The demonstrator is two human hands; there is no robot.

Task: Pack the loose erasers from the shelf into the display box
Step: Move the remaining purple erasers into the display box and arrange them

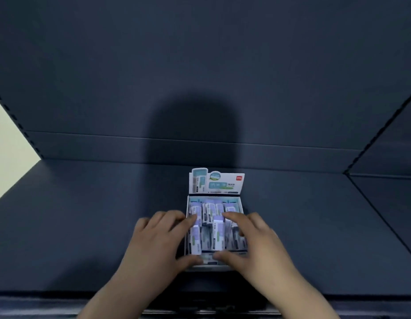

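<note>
Now both hands sit on the display box, each bracketing one eraser end to end.

On the dark shelf point(85, 226), the left hand point(154, 245) curls over the box's left wall, fingertips at the far end and thumb at the near end of the near-left eraser point(196, 240), pinching it lengthways. The display box point(208, 262) stands near the shelf's front edge, its erasers point(209, 210) lying with long axes running near to far. The right hand point(257, 245) pinches the middle eraser point(218, 233) the same way. That one seems to stand proud of its neighbours, right under the fingers, so the coming move looks like a straight push down by the right hand.
</note>
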